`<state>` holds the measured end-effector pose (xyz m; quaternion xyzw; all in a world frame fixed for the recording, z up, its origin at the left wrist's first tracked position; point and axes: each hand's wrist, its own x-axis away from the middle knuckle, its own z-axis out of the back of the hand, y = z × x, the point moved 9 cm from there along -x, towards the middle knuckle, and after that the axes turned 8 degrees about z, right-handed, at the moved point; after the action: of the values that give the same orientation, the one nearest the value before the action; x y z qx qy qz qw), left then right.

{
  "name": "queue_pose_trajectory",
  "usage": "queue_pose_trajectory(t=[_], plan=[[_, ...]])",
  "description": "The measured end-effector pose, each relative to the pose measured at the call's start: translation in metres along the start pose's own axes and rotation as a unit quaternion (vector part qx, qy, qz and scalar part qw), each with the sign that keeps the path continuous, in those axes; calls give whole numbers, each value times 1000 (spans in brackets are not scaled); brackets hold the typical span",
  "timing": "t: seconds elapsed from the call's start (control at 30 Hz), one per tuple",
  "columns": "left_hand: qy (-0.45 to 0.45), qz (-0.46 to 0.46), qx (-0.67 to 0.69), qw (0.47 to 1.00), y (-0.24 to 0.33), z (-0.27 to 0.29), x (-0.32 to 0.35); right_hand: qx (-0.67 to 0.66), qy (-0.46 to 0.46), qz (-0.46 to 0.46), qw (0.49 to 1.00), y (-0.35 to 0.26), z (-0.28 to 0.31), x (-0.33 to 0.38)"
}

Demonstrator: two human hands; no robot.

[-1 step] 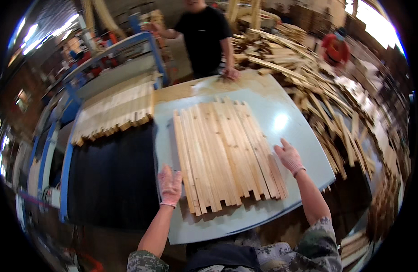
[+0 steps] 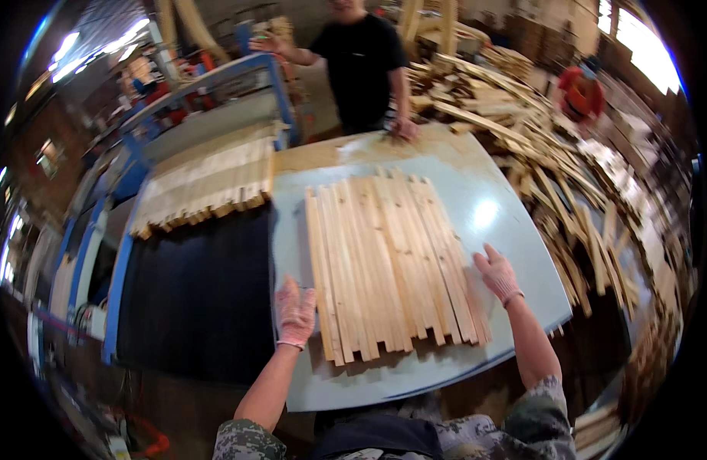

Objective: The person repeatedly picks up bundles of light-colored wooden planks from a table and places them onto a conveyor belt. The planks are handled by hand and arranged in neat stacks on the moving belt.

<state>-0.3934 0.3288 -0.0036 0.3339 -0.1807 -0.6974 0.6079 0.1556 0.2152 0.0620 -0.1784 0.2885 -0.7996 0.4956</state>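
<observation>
You can't tell here whether your left hand (image 2: 296,313) touches the boards (image 2: 384,268) beside it. Behind that hand, your camouflage sleeve (image 2: 247,442) runs off the lower edge; well ahead, the upper edge crops the head of the person in black (image 2: 361,73). Far past your right hand (image 2: 497,274), a red-clad person (image 2: 583,93) is blurred.

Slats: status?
Left hand open, left of slats; right hand open, right of them. Slats side by side on table. Co-worker's hand at far edge.
</observation>
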Motion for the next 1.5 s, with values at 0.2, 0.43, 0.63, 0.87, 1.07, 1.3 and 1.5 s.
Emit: queue_pose_trajectory(t=[0.2,0.43,0.63,0.87,1.07,1.3,1.5], plan=[[-2,95,-36,995,1,-4,-21,-89,-46,31,994,-6,-41,-24],[25,49,-73,996,16,-8,-20,101,-124,0,987,-55,-48,-27],[-89,21,1,996,55,-5,-26,47,-144,12,988,-58,-57,-18],[-83,78,48,992,15,-14,-16,55,-160,24,985,-56,-68,-20],[-85,95,73,989,30,-10,-16,61,-158,33,985,-56,-62,-18],[-77,-28,32,996,30,-16,-9,95,-170,27,980,-59,-60,-17],[-38,45,40,997,9,-16,-15,42,-170,8,984,-66,-59,-16]])
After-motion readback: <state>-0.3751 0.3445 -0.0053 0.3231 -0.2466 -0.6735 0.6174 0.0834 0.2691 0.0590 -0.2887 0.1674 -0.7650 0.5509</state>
